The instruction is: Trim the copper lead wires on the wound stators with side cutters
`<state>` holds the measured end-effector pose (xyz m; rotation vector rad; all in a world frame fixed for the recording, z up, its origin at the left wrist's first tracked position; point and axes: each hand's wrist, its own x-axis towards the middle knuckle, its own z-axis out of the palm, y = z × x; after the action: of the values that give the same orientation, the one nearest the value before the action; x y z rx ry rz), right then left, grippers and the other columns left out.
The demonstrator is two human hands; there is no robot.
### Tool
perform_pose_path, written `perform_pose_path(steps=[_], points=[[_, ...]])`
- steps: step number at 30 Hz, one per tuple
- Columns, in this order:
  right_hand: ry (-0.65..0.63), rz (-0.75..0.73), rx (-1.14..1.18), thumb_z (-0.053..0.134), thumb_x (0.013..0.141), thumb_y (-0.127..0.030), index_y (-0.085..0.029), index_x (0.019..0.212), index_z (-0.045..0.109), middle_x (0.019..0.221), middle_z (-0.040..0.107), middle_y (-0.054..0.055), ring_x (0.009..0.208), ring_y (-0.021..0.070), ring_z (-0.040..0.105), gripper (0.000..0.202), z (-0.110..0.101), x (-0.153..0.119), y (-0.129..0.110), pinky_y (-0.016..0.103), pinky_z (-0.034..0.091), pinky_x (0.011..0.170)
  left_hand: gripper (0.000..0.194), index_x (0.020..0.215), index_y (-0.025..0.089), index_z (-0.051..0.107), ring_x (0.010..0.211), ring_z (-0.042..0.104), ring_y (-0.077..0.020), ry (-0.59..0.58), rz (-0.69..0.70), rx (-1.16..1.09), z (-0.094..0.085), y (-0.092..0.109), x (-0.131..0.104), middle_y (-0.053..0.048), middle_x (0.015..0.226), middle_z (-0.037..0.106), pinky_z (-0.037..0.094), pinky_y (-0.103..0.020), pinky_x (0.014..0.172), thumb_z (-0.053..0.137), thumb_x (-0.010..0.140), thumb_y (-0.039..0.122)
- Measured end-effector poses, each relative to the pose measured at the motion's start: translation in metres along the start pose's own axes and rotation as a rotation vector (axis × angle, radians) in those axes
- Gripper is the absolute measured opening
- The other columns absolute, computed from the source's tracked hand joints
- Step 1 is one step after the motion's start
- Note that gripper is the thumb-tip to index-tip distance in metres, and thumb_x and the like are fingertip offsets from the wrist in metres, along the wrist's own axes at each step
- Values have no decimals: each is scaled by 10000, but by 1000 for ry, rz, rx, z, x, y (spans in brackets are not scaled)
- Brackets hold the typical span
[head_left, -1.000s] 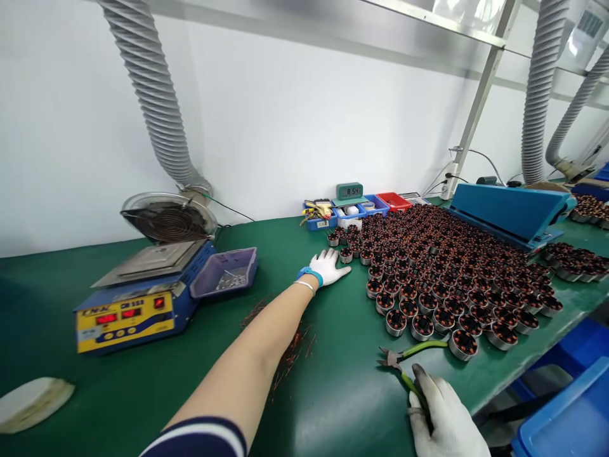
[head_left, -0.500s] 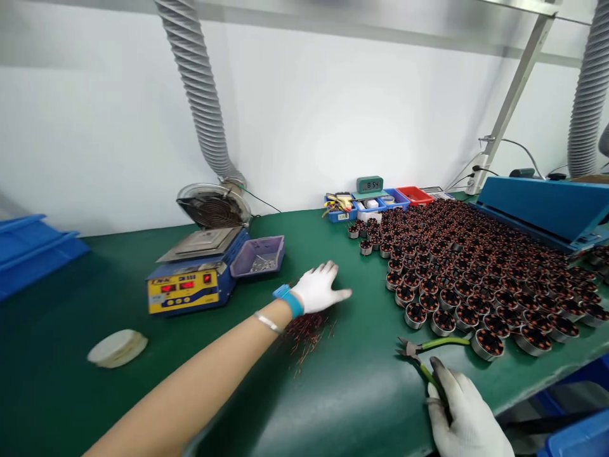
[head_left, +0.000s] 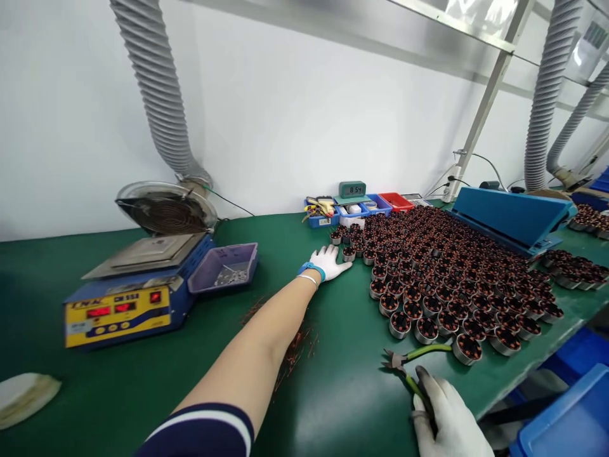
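Note:
My left hand, in a white glove, is stretched far forward with its fingers spread. It is right beside the nearest round motor stators at the left edge of their large group, and I see nothing in it. My right hand, also gloved, grips one green handle of the cutting pliers at the lower right. The pliers' jaws are apart, and the other handle reaches toward a stator. Loose copper wire clippings lie on the green table, partly hidden under my left forearm.
At left stands a blue heating unit with a purple tray of small metal parts beside it. Small bins and a clock line the back. A blue angled stand is behind the stators. A white pad lies lower left.
My left hand has moved forward from above the wire clippings to the edge of the stators. The view has turned to the right. My right hand still holds the pliers.

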<state>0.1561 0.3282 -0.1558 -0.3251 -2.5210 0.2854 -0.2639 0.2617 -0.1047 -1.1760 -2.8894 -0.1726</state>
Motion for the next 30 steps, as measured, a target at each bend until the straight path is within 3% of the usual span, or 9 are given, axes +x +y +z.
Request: perform_pose_path(steps=[4, 9, 12, 15, 18, 20, 25, 28, 30], points=[[-26, 28, -6, 417, 958, -278, -224, 1393, 361, 990, 648, 103, 870, 238, 642, 442, -3, 4, -5, 333, 578, 717, 600, 1403, 202, 420, 1375, 349, -337, -43, -30, -11, 1, -8, -29, -128, 1520, 350, 278, -601, 1109, 529, 907, 520], [-77, 40, -79, 433, 865, -174, -282, 1304, 460, 999, 644, 73, 819, 223, 617, 452, -4, 13, -10, 303, 542, 623, 933, 1416, 111, 413, 1383, 338, -409, -149, 10, 30, -20, -17, -103, -239, 1510, 357, 259, -586, 1111, 482, 761, 772], [-105, 19, -137, 425, 811, -154, -297, 1207, 543, 963, 637, 60, 767, 220, 611, 438, -3, 24, -16, 294, 509, 551, 985, 1409, 139, 429, 1352, 403, -380, -180, 115, 27, -31, 7, -127, -213, 1495, 401, 299, -498, 1110, 487, 693, 813], [-110, 4, -163, 428, 813, -174, -287, 1159, 580, 974, 630, 63, 767, 227, 615, 394, -2, 35, -20, 306, 502, 548, 1009, 1453, 171, 354, 1413, 320, -331, -144, 225, -11, -29, 49, -120, -150, 1570, 293, 260, -412, 1143, 507, 680, 801], [-137, 11, -137, 430, 844, -190, -282, 1183, 572, 1019, 625, 61, 824, 224, 618, 379, -3, 41, -22, 306, 515, 613, 1011, 1464, 151, 332, 1414, 302, -360, -119, 252, -44, -23, 83, -102, -161, 1566, 297, 256, -470, 1138, 480, 703, 800], [-150, 58, -133, 423, 865, -189, -279, 1192, 567, 1033, 622, 59, 848, 217, 616, 368, -4, 41, -24, 297, 510, 630, 997, 1466, 153, 333, 1418, 286, -378, -106, 261, -50, -22, 93, -101, -166, 1559, 308, 242, -513, 1137, 466, 716, 796], [-186, 110, -139, 411, 882, -184, -272, 1205, 568, 1034, 618, 65, 848, 226, 610, 369, -6, 41, -31, 305, 493, 609, 981, 1421, 155, 429, 1376, 363, -394, -146, 293, -17, -36, 73, -149, -187, 1512, 389, 200, -557, 1153, 541, 668, 774], [-168, 99, -116, 392, 892, -181, -256, 1207, 563, 991, 619, 72, 829, 233, 600, 366, -5, 41, -29, 313, 491, 607, 1026, 1437, 140, 415, 1401, 333, -399, -201, 235, -2, -52, 48, -199, -200, 1518, 372, 178, -549, 1175, 561, 641, 771], [-145, 62, -82, 373, 899, -188, -255, 1209, 552, 971, 621, 72, 814, 230, 595, 364, -6, 42, -24, 318, 499, 621, 1057, 1491, 140, 317, 1447, 248, -373, -200, 137, 6, -58, 33, -241, -173, 1569, 272, 175, -506, 1193, 552, 659, 748]])
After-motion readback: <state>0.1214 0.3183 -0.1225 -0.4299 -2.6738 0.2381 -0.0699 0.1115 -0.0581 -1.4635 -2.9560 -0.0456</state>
